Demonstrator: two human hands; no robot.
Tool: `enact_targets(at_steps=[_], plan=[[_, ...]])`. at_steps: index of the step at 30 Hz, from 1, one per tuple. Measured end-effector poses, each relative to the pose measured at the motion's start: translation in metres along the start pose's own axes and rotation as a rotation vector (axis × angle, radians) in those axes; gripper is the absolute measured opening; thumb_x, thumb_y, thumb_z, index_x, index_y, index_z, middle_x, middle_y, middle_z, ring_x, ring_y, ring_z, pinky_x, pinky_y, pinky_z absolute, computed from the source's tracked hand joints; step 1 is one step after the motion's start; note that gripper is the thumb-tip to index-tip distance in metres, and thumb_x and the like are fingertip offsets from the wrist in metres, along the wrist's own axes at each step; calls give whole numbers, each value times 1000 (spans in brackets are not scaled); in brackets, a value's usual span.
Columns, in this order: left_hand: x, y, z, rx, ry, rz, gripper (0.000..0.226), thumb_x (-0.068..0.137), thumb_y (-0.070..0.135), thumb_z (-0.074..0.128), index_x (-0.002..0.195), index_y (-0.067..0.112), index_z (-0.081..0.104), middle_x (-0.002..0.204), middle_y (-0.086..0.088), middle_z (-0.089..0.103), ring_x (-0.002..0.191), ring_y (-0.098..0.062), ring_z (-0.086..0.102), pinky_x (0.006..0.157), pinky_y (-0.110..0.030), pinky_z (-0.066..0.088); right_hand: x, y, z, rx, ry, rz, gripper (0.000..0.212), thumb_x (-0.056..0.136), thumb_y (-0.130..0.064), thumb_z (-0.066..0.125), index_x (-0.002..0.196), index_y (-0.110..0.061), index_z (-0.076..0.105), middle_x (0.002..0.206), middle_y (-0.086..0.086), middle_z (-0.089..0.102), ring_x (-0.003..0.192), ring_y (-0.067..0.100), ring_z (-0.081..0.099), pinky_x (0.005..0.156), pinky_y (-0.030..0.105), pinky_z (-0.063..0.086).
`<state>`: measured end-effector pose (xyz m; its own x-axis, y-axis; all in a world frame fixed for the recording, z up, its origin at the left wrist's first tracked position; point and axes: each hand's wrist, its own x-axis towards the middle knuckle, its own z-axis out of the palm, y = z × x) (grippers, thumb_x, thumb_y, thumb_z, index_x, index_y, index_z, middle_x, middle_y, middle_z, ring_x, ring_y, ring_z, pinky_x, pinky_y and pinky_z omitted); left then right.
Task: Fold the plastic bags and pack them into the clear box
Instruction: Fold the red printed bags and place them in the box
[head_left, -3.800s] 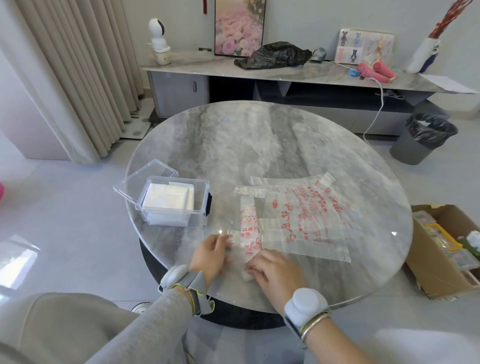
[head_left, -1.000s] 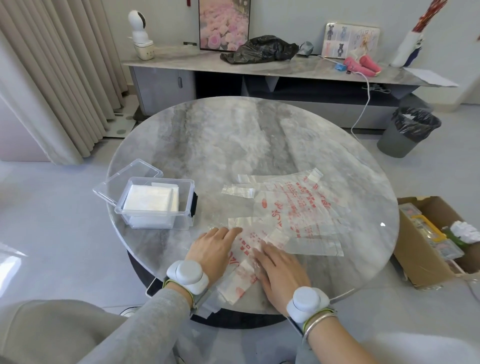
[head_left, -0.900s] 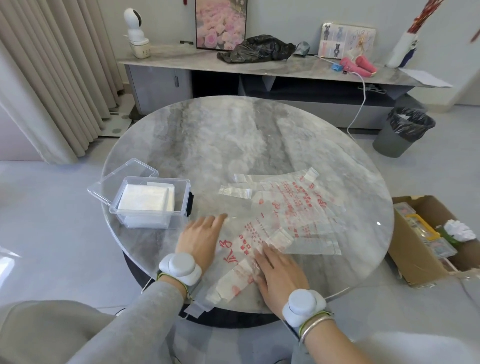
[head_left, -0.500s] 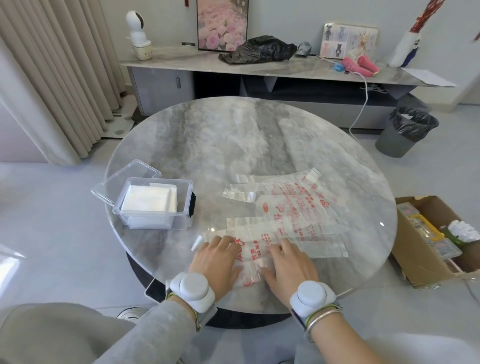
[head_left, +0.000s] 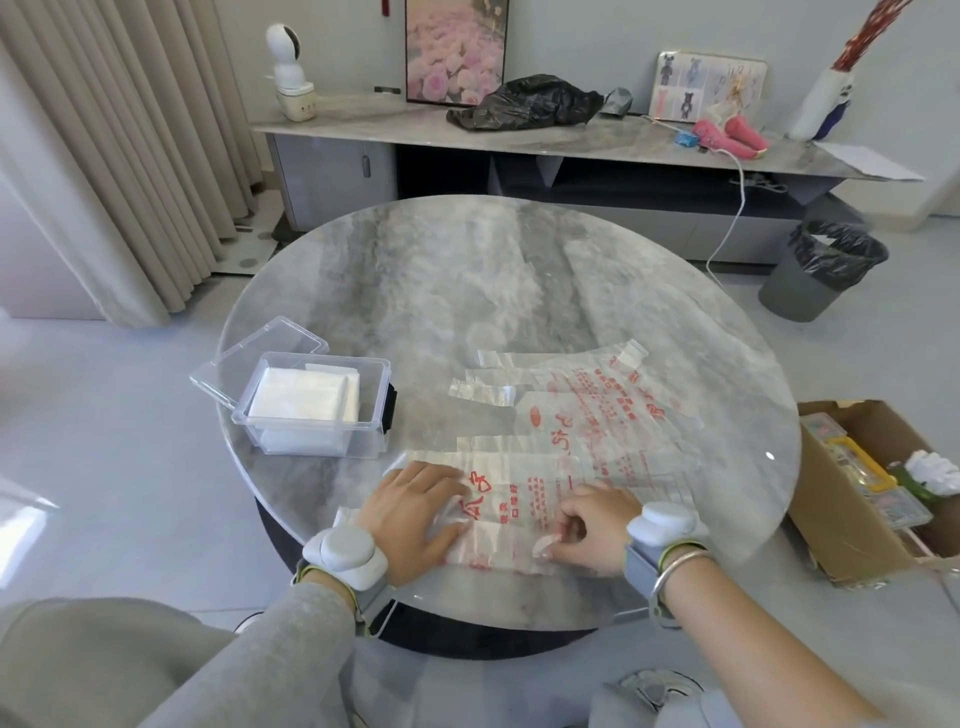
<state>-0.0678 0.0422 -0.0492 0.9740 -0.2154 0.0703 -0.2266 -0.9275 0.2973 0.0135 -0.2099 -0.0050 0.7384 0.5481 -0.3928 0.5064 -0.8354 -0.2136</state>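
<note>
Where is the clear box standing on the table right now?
In the head view, the clear box stands on the round table's left side near the edge, left of the spread plastic bags and just beyond the left hand.

Bright, even daylight is filling the room, with shadows staying soft. The glossy table (head_left: 493, 270) is giving off hazy glare, with a small hot spot near its right rim. The plastic bag (head_left: 509, 519) is glinting faintly. A patch of floor (head_left: 26, 514) at far left is blowing out. The curtain (head_left: 104, 156) and frame edges are bowing from the wide lens, and the bin (head_left: 821, 270) is looking slightly smeared.
</note>
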Motion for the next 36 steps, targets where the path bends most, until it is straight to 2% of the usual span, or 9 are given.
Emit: enact_targets(at_steps=[3, 8, 13, 17, 21, 25, 30, 33, 36], plan=[[-2, -8, 3, 119, 27, 26, 44, 95, 51, 34, 122, 34, 64, 132, 13, 60, 120, -13, 56, 101, -35, 45, 1, 5, 4, -22, 39, -41, 24, 79, -57, 62, 75, -38, 49, 101, -13, 47, 103, 12, 38, 81, 27, 31], [-14, -7, 7, 232, -16, -121, 74, 101, 51, 4, 126, 19, 65, 131, 3, 63, 123, -19, 58, 97, -38, 51, 2, 6, 11, -74, 21, -46, 27, 82, -60, 59, 75, -36, 47, 100, -13, 45, 98, 9, 33, 79, 27, 31], [-14, -3, 1, 284, -63, -350, 86, 89, 56, -4, 146, 13, 42, 152, -2, 40, 141, -20, 34, 113, -40, 33, -2, 4, 9, -11, -54, -14, 35, 82, -59, 60, 65, -37, 40, 96, -11, 47, 97, 11, 37, 79, 28, 36], [-17, -10, -1, 409, -21, -470, 51, 94, 43, 40, 126, 8, 61, 133, -6, 58, 118, -26, 52, 92, -40, 45, -14, 4, 8, 15, -105, 20, 34, 84, -55, 61, 66, -34, 43, 93, -11, 44, 93, 11, 42, 76, 29, 38], [-11, 0, -6, 337, 144, -247, 22, 80, 27, 65, 98, 17, 73, 110, -2, 69, 99, -24, 62, 82, -39, 51, -26, 1, 7, -63, -118, 31, 33, 86, -53, 57, 66, -32, 41, 95, -10, 47, 83, 13, 45, 57, 22, 28], [-10, 15, -6, 54, 70, -72, 60, 92, 60, 19, 110, 28, 67, 106, 11, 64, 96, -11, 58, 89, -27, 41, -26, 0, 10, 45, -75, 96, 28, 81, -60, 59, 73, -34, 54, 99, -8, 54, 83, 15, 58, 69, 28, 44], [-9, 0, -7, -2, 33, -77, 85, 78, 89, 12, 113, 33, 65, 102, 16, 63, 96, -7, 55, 87, -24, 38, -23, 2, 3, 192, 19, 145, 31, 83, -56, 62, 92, -26, 65, 91, -11, 52, 76, 0, 48, 75, 24, 43], [-11, -2, -5, 19, 100, -89, 73, 83, 83, 25, 110, 30, 67, 100, 14, 64, 93, -9, 58, 86, -27, 43, -14, 4, 8, 228, 19, 169, 33, 80, -60, 63, 87, -28, 63, 89, -10, 53, 81, 9, 52, 71, 24, 42], [-15, 10, 0, 104, 228, -23, 47, 93, 55, 36, 115, 25, 66, 113, 8, 65, 104, -15, 61, 92, -32, 48, -7, 6, 14, 262, 48, 167, 29, 78, -64, 63, 76, -36, 53, 83, -14, 55, 74, 5, 49, 59, 20, 34]])
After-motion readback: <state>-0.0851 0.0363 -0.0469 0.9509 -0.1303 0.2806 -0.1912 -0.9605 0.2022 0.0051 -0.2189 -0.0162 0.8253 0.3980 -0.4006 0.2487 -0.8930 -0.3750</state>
